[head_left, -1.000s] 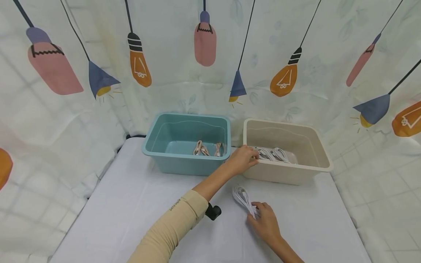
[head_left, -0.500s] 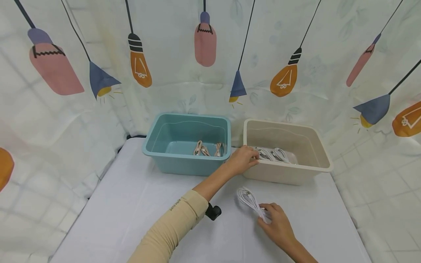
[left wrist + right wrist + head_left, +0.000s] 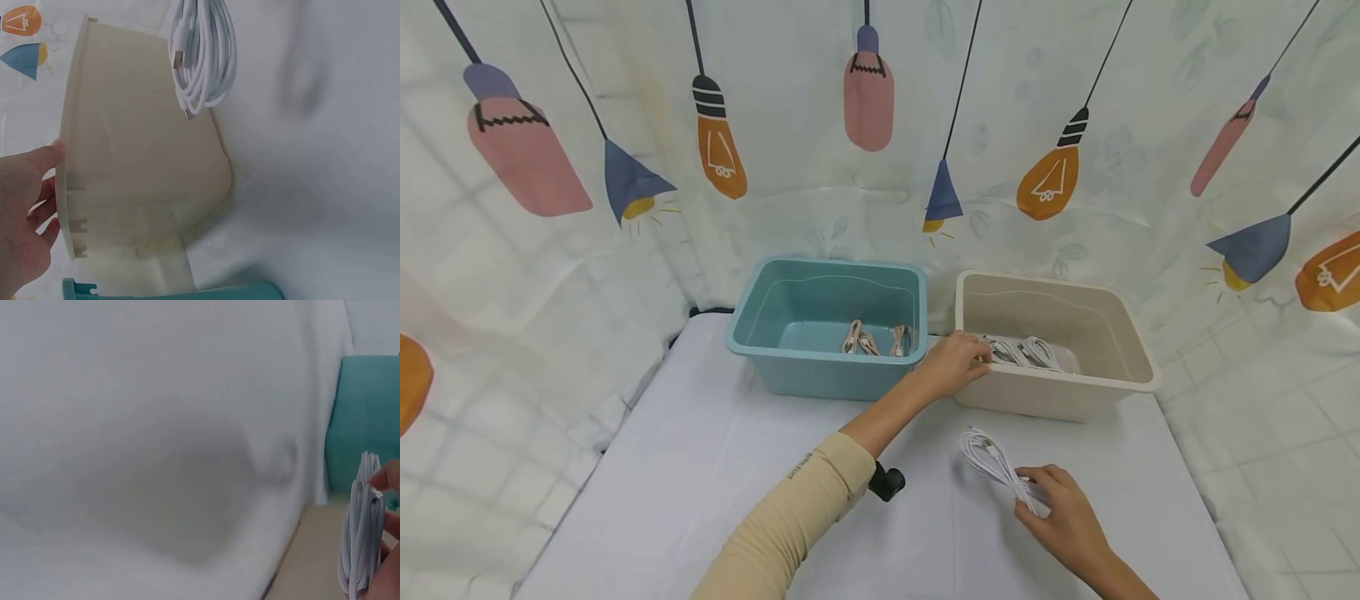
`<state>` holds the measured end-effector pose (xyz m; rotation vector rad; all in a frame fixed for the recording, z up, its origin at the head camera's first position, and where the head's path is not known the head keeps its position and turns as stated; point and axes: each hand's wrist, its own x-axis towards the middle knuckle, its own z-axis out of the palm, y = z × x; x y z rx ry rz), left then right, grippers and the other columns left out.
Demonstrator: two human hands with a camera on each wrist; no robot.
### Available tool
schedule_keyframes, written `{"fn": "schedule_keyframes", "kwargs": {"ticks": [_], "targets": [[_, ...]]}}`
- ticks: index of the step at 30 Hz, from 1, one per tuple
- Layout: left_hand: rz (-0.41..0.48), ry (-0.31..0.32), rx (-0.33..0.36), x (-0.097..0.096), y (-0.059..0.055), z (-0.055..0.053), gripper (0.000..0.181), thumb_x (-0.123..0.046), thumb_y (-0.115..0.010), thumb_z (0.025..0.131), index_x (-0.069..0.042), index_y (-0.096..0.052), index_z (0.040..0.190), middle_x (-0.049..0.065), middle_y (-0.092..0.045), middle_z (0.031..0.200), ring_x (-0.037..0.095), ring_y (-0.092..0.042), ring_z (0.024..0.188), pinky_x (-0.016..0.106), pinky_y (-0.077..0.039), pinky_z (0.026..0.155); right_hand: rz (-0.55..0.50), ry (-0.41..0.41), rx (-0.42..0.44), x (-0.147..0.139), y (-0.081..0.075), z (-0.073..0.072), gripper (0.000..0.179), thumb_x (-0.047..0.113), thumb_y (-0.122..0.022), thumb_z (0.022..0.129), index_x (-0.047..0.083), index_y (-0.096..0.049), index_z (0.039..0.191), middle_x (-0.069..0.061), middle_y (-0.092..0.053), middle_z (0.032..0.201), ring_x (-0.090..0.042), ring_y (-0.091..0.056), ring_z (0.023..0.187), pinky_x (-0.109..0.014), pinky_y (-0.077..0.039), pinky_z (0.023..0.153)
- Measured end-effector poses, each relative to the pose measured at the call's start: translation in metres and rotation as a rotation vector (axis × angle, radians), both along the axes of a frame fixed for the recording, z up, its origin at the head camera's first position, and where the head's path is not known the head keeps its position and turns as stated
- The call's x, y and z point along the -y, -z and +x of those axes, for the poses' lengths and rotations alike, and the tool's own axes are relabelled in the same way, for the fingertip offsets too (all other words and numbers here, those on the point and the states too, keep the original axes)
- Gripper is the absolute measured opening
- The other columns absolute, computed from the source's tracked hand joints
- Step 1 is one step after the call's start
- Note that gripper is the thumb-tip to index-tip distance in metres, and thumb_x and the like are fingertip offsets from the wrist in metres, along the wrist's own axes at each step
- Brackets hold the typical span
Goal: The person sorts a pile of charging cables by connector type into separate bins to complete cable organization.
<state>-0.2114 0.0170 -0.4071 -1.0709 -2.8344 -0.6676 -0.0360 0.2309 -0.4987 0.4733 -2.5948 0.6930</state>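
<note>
My left hand holds the front left rim of a beige plastic bin. In the left wrist view its thumb and fingers meet at the rim of that bin. Coiled white cables lie inside. Above the table, in front of this bin, my right hand pinches a bundled white USB cable by one end. Both metal plugs of the cable show in the left wrist view. The right wrist view catches the bundle between thumb and fingers, partly cut off by the frame.
A teal bin stands left of the beige one, with several light brown cable bundles in it. A small black object shows beside the left forearm. White cloth covers the table; a lamp-printed curtain hangs behind.
My right hand has moved to the right with the white USB cable, which has swung away from the left forearm. The left hand and both bins have stayed in place.
</note>
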Motion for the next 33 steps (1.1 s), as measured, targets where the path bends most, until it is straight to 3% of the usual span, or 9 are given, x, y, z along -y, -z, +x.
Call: {"fn": "schedule_keyframes", "kwargs": {"ticks": [18, 26, 33], "targets": [[0.013, 0.005, 0.018, 0.001, -0.002, 0.001, 0.014, -0.022, -0.070, 0.104, -0.012, -0.077, 0.111, 0.004, -0.074, 0.106, 0.021, -0.064, 0.103, 0.027, -0.053, 0.082, 0.017, -0.029, -0.024, -0.026, -0.046, -0.001, 0.048, -0.006, -0.091, 0.061, 0.010, -0.077, 0.104, 0.006, -0.068, 0.095, -0.014, -0.063, 0.085, -0.028, -0.057, 0.064], [0.009, -0.004, 0.019, 0.000, -0.003, 0.001, 0.012, -0.021, -0.071, 0.104, -0.012, -0.077, 0.110, 0.004, -0.074, 0.105, 0.020, -0.064, 0.101, 0.026, -0.053, 0.080, -0.004, -0.028, -0.052, -0.036, -0.065, -0.008, 0.047, -0.006, -0.089, 0.061, 0.009, -0.078, 0.105, 0.004, -0.070, 0.095, -0.013, -0.065, 0.085, -0.008, -0.047, 0.072], [0.010, -0.007, 0.019, -0.001, -0.002, 0.001, 0.012, -0.020, -0.072, 0.103, -0.012, -0.078, 0.110, 0.004, -0.074, 0.104, 0.020, -0.064, 0.101, 0.026, -0.053, 0.080, -0.018, -0.005, -0.061, -0.044, -0.082, -0.022, 0.046, -0.005, -0.090, 0.063, 0.009, -0.079, 0.106, 0.002, -0.071, 0.094, -0.014, -0.065, 0.085, -0.016, -0.049, 0.070]]}}
